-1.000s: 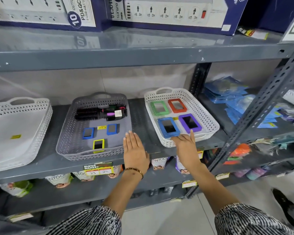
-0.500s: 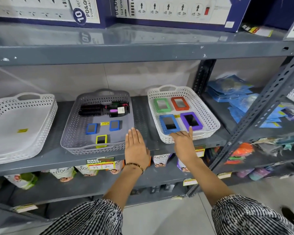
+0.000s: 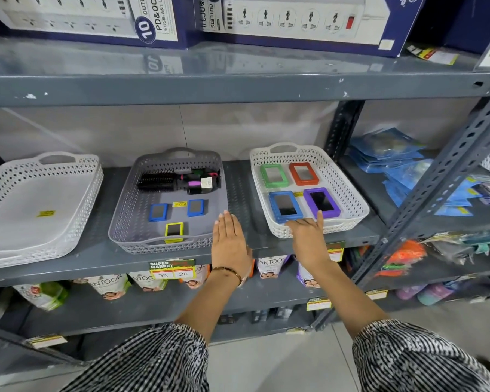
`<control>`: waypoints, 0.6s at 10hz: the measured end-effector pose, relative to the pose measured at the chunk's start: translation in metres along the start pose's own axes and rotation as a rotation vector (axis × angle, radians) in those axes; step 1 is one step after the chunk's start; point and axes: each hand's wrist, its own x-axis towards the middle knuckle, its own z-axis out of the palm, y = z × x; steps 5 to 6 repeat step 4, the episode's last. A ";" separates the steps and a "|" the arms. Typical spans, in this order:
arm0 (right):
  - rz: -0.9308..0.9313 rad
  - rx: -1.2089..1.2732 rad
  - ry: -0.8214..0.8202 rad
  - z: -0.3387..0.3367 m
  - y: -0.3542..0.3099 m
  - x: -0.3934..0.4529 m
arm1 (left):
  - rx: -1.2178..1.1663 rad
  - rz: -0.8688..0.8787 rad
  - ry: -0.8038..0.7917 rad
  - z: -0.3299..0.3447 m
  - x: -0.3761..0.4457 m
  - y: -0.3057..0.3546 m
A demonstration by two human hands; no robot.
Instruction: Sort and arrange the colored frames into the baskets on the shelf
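Observation:
A white basket on the middle shelf holds a green frame, an orange frame, a blue frame and a purple frame. A grey basket to its left holds two small blue frames, a small yellow frame and a black hairbrush. My left hand lies flat and empty on the shelf between the baskets. My right hand rests flat over the white basket's front rim, fingertips at the blue frame, holding nothing.
A second white basket with only a yellow sticker inside stands at the far left. Power-strip boxes fill the shelf above. Blue packets lie right of a slanted metal upright. Pouches and price tags line the shelf below.
Both hands stay flat in nearly the same spots by the baskets. The view has shifted slightly, so the shelf and baskets sit a little higher and to the right.

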 end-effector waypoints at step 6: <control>-0.024 0.090 0.259 -0.040 -0.023 -0.015 | -0.115 0.075 0.213 -0.037 -0.008 -0.016</control>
